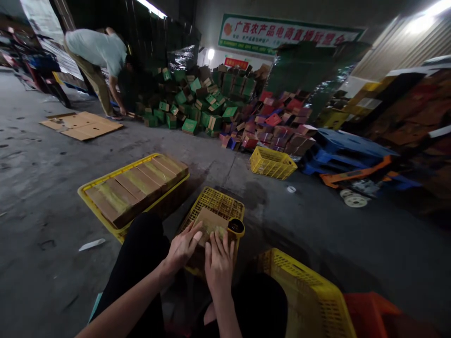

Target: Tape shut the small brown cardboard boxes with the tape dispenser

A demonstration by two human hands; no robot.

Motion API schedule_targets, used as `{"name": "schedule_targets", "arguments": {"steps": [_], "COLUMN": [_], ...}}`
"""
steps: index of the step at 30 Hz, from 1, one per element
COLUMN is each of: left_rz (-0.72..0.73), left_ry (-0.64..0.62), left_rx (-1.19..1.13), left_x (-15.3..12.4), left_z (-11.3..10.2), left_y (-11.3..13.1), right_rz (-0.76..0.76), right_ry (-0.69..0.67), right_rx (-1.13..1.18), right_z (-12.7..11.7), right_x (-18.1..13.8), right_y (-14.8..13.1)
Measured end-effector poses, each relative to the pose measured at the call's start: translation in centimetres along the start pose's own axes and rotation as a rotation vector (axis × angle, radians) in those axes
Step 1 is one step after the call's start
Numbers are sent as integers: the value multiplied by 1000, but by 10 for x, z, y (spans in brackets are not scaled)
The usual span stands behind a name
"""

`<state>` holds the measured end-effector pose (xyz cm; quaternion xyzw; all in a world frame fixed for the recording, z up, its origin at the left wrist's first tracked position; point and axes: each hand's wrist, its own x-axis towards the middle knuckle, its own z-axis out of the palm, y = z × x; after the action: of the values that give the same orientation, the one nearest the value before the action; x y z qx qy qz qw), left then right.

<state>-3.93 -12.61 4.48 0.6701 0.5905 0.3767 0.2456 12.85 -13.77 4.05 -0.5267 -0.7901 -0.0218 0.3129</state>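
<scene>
Hands, left [183, 248] and right [219, 264], press spread-flat on one box [208, 221] amid four yellow crates [215, 201].

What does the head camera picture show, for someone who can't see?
A left hand and right hand rest on a brown cardboard box on a yellow crate, tape roll beside it. Further off, a person bends by piled boxes.

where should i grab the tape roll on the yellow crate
Probably by its outer rim, from above and the right: the tape roll lies flat, hole up, on the crate corner, and the cardboard box and right hand crowd its left.
</scene>
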Motion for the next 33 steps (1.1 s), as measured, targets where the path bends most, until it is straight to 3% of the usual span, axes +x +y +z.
{"name": "schedule_targets", "arguments": {"steps": [4, 9, 16, 23, 28, 33], "left_rz": [13, 10, -9, -27, -80, -61], "left_ry": [18, 48, 42, 1, 59, 86], "left_rx": [-27, -17, 107, 179, 35, -207], "left_x": [4, 8, 8, 8, 4, -1], "left_z": [-5, -3, -13, -15, -2, 17], "left_y": [-9, -6, 9, 14, 15, 23], "right_rz": [-32, 35, -73, -157, -16, 108], "right_ry": [-65, -56, -155, -205, -232, -167], "right_rx": [-63, -75, -129, -57, -112, -174], "right_z": [6, 16, 17, -7, -16, -2], "right_x": [29, 52, 45, 24, 31, 40], "right_y": [-12, -15, -9, -7, -24, -23]}}
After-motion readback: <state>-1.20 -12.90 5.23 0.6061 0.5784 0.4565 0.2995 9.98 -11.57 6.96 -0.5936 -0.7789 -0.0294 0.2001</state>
